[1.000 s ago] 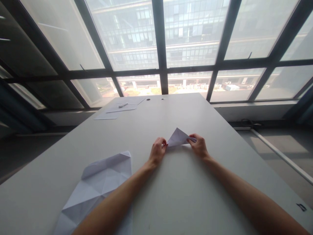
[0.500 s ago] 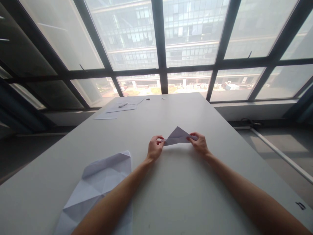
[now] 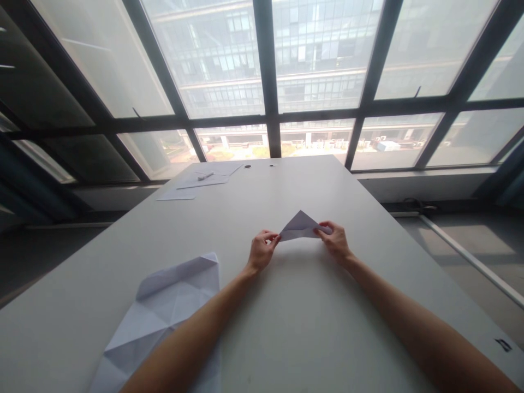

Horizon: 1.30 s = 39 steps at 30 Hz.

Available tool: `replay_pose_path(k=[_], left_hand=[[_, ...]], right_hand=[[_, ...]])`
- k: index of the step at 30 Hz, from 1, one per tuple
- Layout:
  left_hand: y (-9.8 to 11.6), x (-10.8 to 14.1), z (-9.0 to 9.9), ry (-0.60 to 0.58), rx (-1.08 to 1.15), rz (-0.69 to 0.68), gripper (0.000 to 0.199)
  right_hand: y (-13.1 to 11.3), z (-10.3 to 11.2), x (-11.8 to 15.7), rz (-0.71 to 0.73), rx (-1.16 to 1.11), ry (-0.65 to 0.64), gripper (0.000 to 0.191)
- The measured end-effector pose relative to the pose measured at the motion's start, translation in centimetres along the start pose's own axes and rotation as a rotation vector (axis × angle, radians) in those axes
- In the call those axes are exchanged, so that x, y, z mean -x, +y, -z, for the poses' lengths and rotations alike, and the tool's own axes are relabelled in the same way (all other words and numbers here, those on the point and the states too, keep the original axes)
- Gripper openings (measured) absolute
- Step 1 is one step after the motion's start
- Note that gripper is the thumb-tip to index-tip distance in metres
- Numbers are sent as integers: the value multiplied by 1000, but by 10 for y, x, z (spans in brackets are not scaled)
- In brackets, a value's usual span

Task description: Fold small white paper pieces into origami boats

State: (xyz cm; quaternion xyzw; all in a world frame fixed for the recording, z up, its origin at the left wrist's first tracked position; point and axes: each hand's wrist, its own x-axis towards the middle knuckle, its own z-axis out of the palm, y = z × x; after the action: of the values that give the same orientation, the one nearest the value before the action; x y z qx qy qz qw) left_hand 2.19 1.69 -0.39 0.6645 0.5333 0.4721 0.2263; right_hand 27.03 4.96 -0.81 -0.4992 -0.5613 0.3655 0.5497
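Folded paper: smooth, white, triangular, apex pointing away, located between the two sets of fingers. Left hand: thumb and fingertips pinched on its left corner. Right hand: fingers closed on its right end. Creased sheet: nearer the wearer than the left fingers, on the white table.

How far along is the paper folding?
Looks done: the small paper is folded to a peak. In hand: the left hand and right hand pinch its ends. Left: maybe more folding, but the final shape can't be told; the big sheet lies creased, mostly open.
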Motion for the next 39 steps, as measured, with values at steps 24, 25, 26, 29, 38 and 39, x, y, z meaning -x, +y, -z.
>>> replay_pose_path(k=[24, 25, 26, 29, 38, 39], left_hand=[[-5, 1, -1, 147, -126, 27, 7], [-5, 1, -1, 147, -125, 27, 6], [-5, 1, -1, 147, -124, 28, 6], [-5, 0, 0, 147, -123, 36, 7], [0, 4, -3, 27, -265, 43, 20], [0, 4, -3, 29, -283, 49, 24]], right_hand=[[14, -2, -5, 38, -105, 146, 38], [14, -2, -4, 43, -88, 138, 37], [14, -2, -4, 51, -69, 129, 37], [13, -4, -2, 90, -2, 112, 35], [10, -3, 0, 124, 181, 133, 32], [10, -3, 0, 119, 170, 137, 33]])
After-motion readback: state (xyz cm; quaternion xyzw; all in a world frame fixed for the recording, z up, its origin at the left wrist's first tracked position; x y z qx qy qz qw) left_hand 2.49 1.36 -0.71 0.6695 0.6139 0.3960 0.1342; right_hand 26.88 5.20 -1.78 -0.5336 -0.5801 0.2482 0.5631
